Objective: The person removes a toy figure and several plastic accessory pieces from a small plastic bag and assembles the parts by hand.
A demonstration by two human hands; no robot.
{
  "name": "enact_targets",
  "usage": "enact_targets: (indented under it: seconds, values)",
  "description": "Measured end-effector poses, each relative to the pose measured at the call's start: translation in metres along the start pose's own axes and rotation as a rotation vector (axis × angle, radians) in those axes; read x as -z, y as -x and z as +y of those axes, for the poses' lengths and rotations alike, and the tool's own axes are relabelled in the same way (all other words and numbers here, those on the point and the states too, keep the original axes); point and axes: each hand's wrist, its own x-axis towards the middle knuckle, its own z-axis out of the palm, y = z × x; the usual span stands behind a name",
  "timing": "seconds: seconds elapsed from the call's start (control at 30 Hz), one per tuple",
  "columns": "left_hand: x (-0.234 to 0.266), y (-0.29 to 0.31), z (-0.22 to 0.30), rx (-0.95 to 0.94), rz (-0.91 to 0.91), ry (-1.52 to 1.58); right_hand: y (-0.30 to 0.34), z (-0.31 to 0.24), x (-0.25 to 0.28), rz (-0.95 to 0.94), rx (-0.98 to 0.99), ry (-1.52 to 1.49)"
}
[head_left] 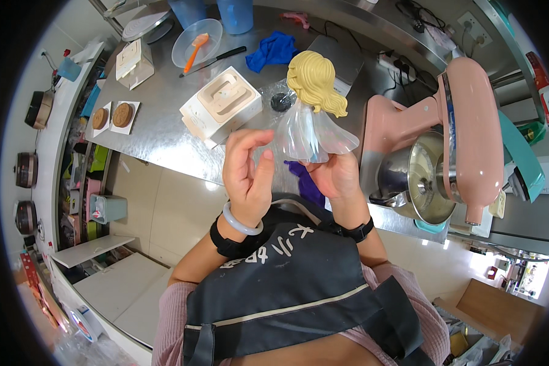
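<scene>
A doll figurine (pixel 312 79) with long wavy yellow hair stands up above the table edge, seen from behind. From below the hair, clear plastic film (pixel 311 134) flares out like a skirt around its pale body. My right hand (pixel 337 175) grips the figurine low down, by the bottom of the film; the fingertips are partly hidden behind it. My left hand (pixel 247 174) is raised just left of the film, fingers curved and thumb apart, with nothing in it. Beyond that hand lies a white box (pixel 241 113) with a cut-out top.
At the right stands a pink stand mixer (pixel 473 128) with a steel bowl (pixel 402 174). Farther back are a blue cloth (pixel 272 51), a black-handled knife (pixel 226 53) and a clear bowl (pixel 182 44) with an orange spatula (pixel 195 52). Two round brown pieces (pixel 122 114) sit at the left; a purple cloth (pixel 308 183) hangs near me.
</scene>
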Motion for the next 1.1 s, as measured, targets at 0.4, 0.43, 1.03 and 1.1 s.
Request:
enact_targets:
  seconds: [0.4,0.43,1.03,1.1]
  values:
    - [-0.007,0.002,-0.001,0.069,-0.04,0.078,0.003,0.002,-0.003,0.015,-0.072,0.034]
    - [-0.007,0.002,-0.001,0.073,-0.042,0.095,0.003,0.002,-0.003,0.013,-0.074,0.041]
    - [0.106,0.071,-0.07,0.353,-1.153,-0.597,-0.027,0.026,0.116,0.316,-0.028,0.956]
    - [0.112,0.091,-0.067,0.598,-1.013,-0.588,-0.032,0.038,0.149,0.307,0.029,1.222]
